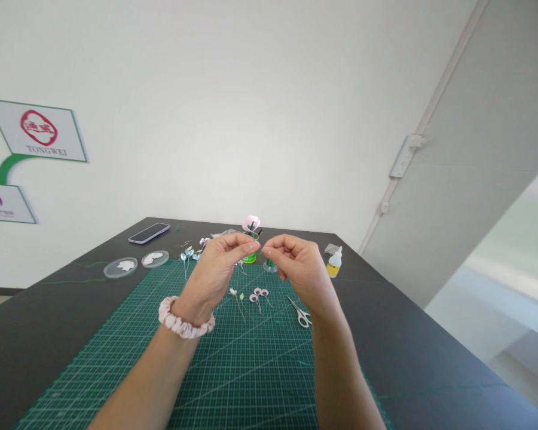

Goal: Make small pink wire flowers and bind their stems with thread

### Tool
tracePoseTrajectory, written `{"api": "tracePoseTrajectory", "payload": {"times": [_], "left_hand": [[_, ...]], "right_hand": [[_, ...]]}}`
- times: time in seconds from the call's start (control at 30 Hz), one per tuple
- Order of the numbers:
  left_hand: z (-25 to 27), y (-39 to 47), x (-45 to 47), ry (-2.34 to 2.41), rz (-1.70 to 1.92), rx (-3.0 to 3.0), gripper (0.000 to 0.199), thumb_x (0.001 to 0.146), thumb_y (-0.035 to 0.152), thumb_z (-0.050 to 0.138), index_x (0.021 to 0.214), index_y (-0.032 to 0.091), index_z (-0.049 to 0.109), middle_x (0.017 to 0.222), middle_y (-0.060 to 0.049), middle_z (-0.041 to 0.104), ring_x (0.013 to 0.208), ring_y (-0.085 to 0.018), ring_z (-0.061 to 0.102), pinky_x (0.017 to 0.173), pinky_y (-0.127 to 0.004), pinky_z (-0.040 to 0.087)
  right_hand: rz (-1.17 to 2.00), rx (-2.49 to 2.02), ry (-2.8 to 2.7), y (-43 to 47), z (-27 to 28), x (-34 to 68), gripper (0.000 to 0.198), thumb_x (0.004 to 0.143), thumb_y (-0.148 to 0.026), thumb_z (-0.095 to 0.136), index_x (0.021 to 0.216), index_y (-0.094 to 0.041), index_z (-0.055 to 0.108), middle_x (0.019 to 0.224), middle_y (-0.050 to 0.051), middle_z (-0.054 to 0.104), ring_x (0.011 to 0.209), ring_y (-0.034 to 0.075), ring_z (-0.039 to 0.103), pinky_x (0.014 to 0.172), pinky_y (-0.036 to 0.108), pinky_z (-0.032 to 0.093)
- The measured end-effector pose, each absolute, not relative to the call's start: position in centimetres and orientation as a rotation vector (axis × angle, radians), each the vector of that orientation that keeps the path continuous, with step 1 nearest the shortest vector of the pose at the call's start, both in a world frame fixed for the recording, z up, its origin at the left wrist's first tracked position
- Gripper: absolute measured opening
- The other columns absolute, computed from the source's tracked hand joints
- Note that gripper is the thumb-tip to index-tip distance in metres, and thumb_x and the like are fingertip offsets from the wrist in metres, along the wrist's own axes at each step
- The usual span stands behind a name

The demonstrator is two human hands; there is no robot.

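Note:
My left hand (222,260), with a pale scrunchie (186,319) round its wrist, is closed in a pinch of thumb and forefinger. My right hand (296,260) pinches the same way, its fingertips a short gap from the left ones. Whatever lies between the fingers is too thin to make out. Just above the left fingertips shows a pink flower (251,223) on a dark green stem; I cannot tell whether it is held or stands in the green cup (250,258) behind. On the cutting mat (251,370) below lie small pink loop-shaped pieces (259,294) and a white bud (233,292).
White-handled scissors (303,318) lie near my right forearm. A glue bottle (334,264) stands at the right. At the left are two shallow dishes (116,274) with white pieces and a phone (149,233). Bluish flowers (188,255) and a green spool (269,266) sit behind my hands.

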State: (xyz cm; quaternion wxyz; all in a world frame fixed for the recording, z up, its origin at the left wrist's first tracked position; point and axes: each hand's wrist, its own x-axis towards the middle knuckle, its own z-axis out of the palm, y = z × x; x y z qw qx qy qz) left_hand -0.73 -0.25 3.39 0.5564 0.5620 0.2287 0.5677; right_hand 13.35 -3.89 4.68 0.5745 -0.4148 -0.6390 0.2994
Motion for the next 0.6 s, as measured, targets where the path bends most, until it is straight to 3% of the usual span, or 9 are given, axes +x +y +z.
{"api": "tracePoseTrajectory", "payload": {"times": [0.6], "left_hand": [[3.55,-0.46,-0.67,0.513,1.326,1.344,0.014,0.068,0.027,0.075,0.057,0.020,0.069,0.068,-0.001,0.062,0.073,-0.016,0.049,0.077,-0.032,0.038]], "right_hand": [[0.734,-0.967,-1.472,-3.63,4.64,13.54,0.014,0.071,-0.031,0.064,0.067,-0.018,0.062,0.050,-0.006,0.047,0.043,0.007,0.035,0.042,0.024,0.025]]}}
